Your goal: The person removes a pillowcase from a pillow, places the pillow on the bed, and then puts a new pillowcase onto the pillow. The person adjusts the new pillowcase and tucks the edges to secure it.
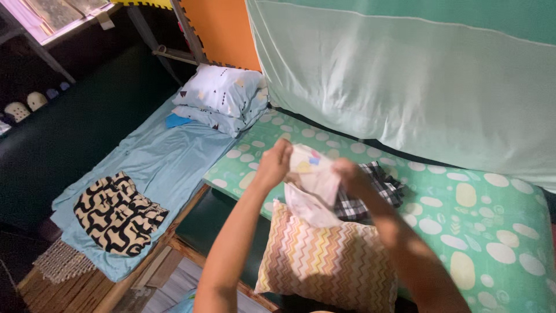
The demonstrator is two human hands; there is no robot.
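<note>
Both of my hands hold a small white cloth (313, 179) with coloured patches, lifted above a pillow. My left hand (273, 163) grips its upper left edge. Pinching the cloth's right side is my right hand (349, 174). Directly below lies a zigzag-striped pillow (327, 261) in orange, pink and yellow tones. A black-and-white checked cloth (373, 194) lies bunched on the green spotted mattress (492, 226) just behind my right hand.
A pale blue sheeted mattress (156, 162) lies lower at the left, with a black-and-cream patterned cloth (116, 211) on it and two white patterned pillows (223, 95) at its head. A pale green curtain (405, 81) hangs behind. A dark sofa (69, 133) stands far left.
</note>
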